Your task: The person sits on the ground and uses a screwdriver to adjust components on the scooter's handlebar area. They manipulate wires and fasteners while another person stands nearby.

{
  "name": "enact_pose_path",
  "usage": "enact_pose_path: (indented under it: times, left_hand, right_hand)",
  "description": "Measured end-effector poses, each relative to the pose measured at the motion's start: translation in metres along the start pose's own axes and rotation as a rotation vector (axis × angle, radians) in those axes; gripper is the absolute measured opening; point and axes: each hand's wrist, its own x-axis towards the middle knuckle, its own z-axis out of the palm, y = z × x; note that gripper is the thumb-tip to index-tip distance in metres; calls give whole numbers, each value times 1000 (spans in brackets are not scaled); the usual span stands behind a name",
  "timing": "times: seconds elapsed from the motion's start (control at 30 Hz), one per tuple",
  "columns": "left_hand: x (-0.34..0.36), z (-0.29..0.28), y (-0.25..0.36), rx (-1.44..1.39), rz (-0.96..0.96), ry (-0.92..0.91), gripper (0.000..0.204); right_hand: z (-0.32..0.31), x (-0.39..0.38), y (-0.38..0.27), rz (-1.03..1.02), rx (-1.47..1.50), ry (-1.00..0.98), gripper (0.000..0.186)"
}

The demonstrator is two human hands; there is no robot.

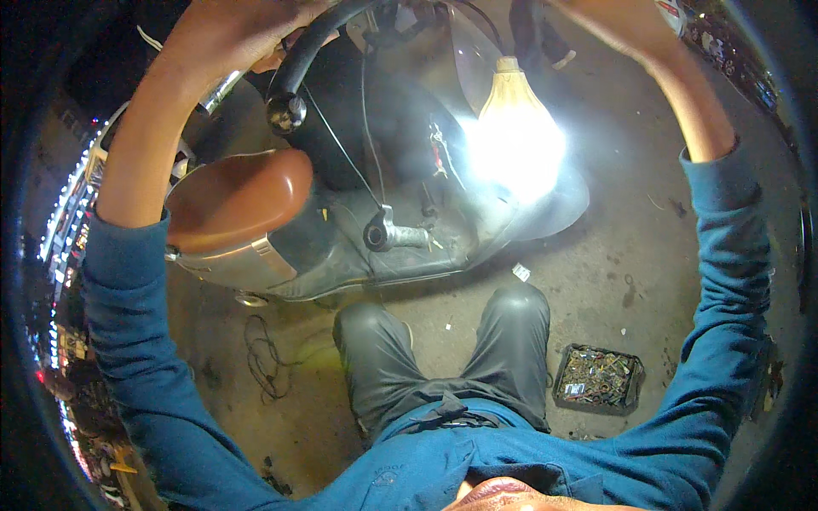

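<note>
Both my arms reach up to the top edge, over a grey scooter (341,274) with a brown seat (243,196). My left hand (271,19) is beside a curved black handlebar (311,58) with a metal end; its fingers are mostly cut off or hidden, so its grip does not show. Only the back of my right hand (596,10) shows at the top, its fingers out of frame. A silver handlebar control fitting (396,233) hangs by thin cables (337,145) against the scooter's body. A bright lit bulb (515,136) with a pale base glares right of the middle.
A black tray (596,410) of loose small metal parts stands on the concrete floor (656,247), right of my knees. Thin dark wire (266,358) lies coiled at left. Another person's leg and foot (558,53) appear at the top. String lights (70,221) glow along the left rim.
</note>
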Motion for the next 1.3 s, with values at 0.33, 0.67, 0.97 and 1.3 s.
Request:
enact_pose_path:
  times: [0.33, 0.67, 0.97, 1.3]
  left_hand:
    - [-4, 0, 8, -49, -12, -15, 31]
    - [-7, -2, 13, -81, -54, 3, 28]
    - [1, -2, 2, 63, -62, -15, 32]
    - [-2, 0, 5, 43, -7, 43, 32]
  right_hand:
    - [-16, 4, -14, 388, 367, -364, 31]
    - [-12, 10, -7, 340, 169, -250, 30]
    - [12, -5, -3, -714, -646, 366, 25]
    - [-14, 10, -10, 48, 436, -308, 25]
